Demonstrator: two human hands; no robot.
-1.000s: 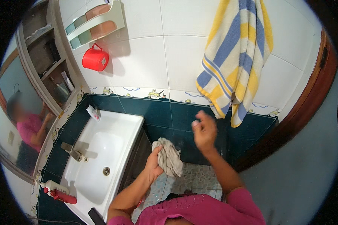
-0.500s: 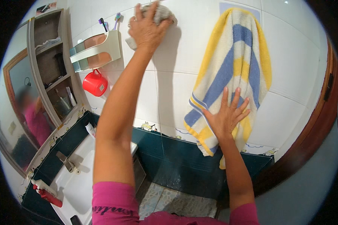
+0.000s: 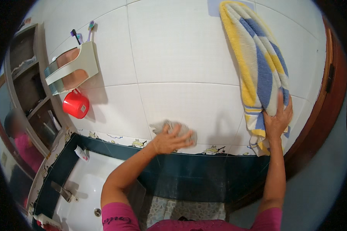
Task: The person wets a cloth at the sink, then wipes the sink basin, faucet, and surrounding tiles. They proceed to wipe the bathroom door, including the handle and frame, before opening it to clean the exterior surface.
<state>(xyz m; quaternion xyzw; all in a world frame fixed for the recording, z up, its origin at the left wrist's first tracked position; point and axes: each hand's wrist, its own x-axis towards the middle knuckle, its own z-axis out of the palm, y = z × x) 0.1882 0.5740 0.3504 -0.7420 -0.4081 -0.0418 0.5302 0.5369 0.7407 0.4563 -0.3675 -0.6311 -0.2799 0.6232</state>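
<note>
My left hand (image 3: 169, 139) presses a crumpled greyish cloth (image 3: 157, 127) against the white wall tiles (image 3: 181, 104), just above the patterned border strip. Its fingers are spread over the cloth and slightly blurred. On the right, my right hand (image 3: 277, 120) grips the lower part of a hanging towel (image 3: 264, 69) with yellow, white and blue stripes. The towel is drawn to the right, its bottom end gathered beside my wrist. Part of that grip is hidden in the folds.
A wall holder (image 3: 89, 61) with toothbrushes hangs at left, a red mug (image 3: 76, 104) beneath it. Below are a white sink (image 3: 85, 184) with a tap (image 3: 61, 191) and a white tube (image 3: 81, 153). A shelf cabinet (image 3: 42, 104) stands far left; a brown door frame (image 3: 329, 77) is at right.
My left hand has brought the cloth from high on the wall down to just above the border. My right hand, earlier flat on the towel, has pulled it rightward. The view has shifted.
</note>
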